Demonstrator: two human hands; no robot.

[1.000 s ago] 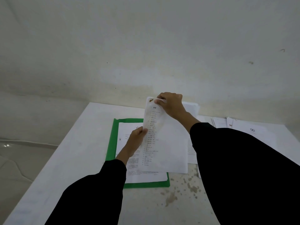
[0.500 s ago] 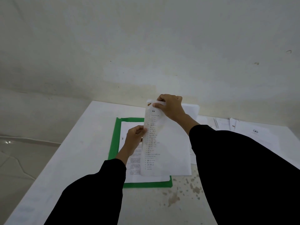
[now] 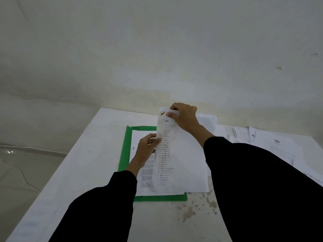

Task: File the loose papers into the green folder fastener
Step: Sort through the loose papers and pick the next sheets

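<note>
The green folder [image 3: 124,152] lies open on the white table, with printed sheets [image 3: 146,179] filed in it. Above it I hold a printed sheet [image 3: 181,163] with a column of text, curled upward along its left edge. My right hand [image 3: 183,117] pinches the sheet's top corner. My left hand [image 3: 147,147] pinches its left edge about a third of the way down, just over the folder's inner margin. The fastener is hidden behind my left hand and the sheet.
More loose papers [image 3: 272,145] lie spread at the back right of the table [image 3: 87,163]. Brown stains [image 3: 188,212] mark the tabletop in front of the folder. A wall rises right behind the table; the floor [image 3: 21,172] lies left.
The hands and the sheet have stayed almost where they were; my left hand's pinch sits slightly higher on the sheet's edge, and the view has shifted a little.
</note>
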